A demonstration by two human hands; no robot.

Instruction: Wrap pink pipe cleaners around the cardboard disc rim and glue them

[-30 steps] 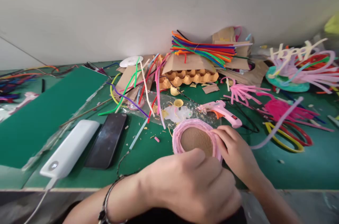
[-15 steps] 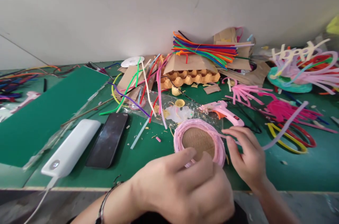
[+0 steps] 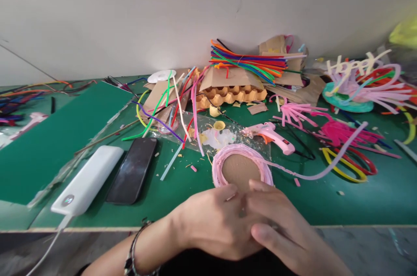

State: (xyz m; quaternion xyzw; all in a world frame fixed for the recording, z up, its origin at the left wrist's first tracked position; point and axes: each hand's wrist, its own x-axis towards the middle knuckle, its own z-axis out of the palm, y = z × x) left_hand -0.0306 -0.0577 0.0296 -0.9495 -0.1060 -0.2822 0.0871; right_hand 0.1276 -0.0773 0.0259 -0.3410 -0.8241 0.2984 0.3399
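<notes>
A round cardboard disc (image 3: 241,167) has pale pink pipe cleaner (image 3: 224,154) coiled in rings around its edge. One loose pink strand (image 3: 302,176) runs off the coil to the right, with nothing gripping it. My left hand (image 3: 215,219) is closed on the disc's near edge, its fingertips mostly hidden. Over the near right rim lies my right hand (image 3: 280,224), overlapping the left one, its thumb spread from its fingers. A pink glue gun (image 3: 272,137) rests just beyond the disc.
A phone (image 3: 133,171) and a white power bank (image 3: 87,180) lie left. Behind are an egg carton (image 3: 233,94), a bundle of coloured pipe cleaners (image 3: 247,63) and plastic wrap. On the right sit magenta pipe cleaners (image 3: 348,131) and a turquoise-based pipe-cleaner piece (image 3: 347,100).
My right hand has let go of the pink strand and moved left and nearer, onto the disc's near side beside my left hand. The strand now lies free. The view has shifted slightly.
</notes>
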